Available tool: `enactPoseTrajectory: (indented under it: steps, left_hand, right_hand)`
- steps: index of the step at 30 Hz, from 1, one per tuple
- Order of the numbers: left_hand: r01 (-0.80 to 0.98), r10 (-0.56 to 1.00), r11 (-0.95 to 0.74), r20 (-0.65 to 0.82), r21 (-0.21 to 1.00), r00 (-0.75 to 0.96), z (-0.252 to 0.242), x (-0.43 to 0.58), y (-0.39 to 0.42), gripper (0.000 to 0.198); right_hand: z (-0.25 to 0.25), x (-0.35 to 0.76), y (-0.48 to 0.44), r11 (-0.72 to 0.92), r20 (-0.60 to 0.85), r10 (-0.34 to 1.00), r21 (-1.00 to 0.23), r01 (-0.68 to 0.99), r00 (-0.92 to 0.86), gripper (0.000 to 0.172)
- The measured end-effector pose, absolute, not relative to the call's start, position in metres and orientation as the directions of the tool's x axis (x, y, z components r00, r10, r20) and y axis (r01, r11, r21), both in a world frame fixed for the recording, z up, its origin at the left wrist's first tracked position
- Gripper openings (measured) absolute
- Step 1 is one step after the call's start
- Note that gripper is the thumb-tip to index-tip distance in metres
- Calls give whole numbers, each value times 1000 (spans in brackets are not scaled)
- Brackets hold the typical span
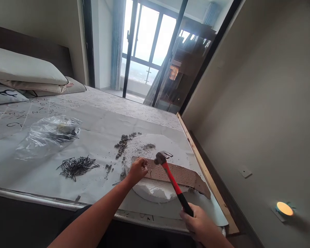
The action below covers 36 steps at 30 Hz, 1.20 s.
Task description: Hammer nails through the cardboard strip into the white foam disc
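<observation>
My right hand point(200, 222) is wrapped round the black grip of a claw hammer point(172, 179) with a red and black handle. Its dark head hangs over a brown strip full of small holes point(175, 173). At the strip's left end my left hand point(138, 169) is closed, fingertips pinched together; anything between them is too small to make out. Under the strip lies a round white foam-like slab point(155, 193) with a ragged front edge. To the left of my left forearm is a heap of nails point(78, 167).
Grey crumbs point(122, 144) lie along the slab's left side. A clear plastic bag point(51, 134) with dark contents rests farther left on the pale sheet point(98, 134). Pillows point(28, 69) are at the far left. A wooden rail point(201, 162) runs along the right edge by the wall.
</observation>
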<state>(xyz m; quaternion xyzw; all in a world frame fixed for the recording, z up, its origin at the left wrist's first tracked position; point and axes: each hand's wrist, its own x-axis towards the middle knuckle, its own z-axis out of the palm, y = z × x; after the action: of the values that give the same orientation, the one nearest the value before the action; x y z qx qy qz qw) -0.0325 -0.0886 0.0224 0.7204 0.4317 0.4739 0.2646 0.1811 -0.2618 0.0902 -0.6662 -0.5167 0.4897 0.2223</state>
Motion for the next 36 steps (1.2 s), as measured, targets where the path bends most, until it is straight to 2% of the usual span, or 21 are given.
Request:
enactPoseTrajectory:
  steps: [4, 9, 11, 14, 16, 18, 21, 23, 30, 36]
  left_hand:
    - [260, 928, -349, 371, 900, -41, 40, -56, -83, 10]
    - [217, 913, -295, 341, 930, -222, 46, -80, -75, 8]
    - [265, 906, -260, 329, 929, -266, 45, -90, -72, 4]
    - [407, 907, -152, 290, 901, -305, 42, -111, -66, 3]
    - [549, 937, -58, 236, 834, -258, 35, -127, -64, 6]
    - [699, 980, 5, 136, 715, -147, 25, -140, -64, 7]
    - [843, 998, 11, -56, 537, 23, 3, -151, -71, 7]
    - [877, 989, -20, -121, 480, 89, -13, -151, -78, 16]
    - [922, 977, -138, -101, 362, 186, -45, -134, -95, 19]
    - [953, 962, -189, -149, 237, 228, -25, -120, -99, 26]
  right_hand:
    - [94, 181, -262, -289, -342, 939, -809, 512, -10, 22]
    - [66, 174, -258, -332, -405, 914, -719, 611, 20, 15]
    - [57, 173, -259, -367, -423, 905, -741, 562, 33, 19]
    - [55, 173, -262, -437, -480, 877, -804, 403, -6, 32]
    - [55, 171, -265, -452, -483, 874, -850, 270, -57, 37]
    - [51, 166, -265, -461, -475, 874, -876, 138, -98, 40]
    - [38, 160, -262, -436, -431, 893, -900, -11, -131, 46]
    - [26, 159, -259, -409, -398, 907, -910, -67, -138, 51]
    - [3, 171, -256, -403, -384, 911, -906, -131, -152, 55]
    - [5, 173, -259, -416, -402, 909, -894, -164, -114, 57]
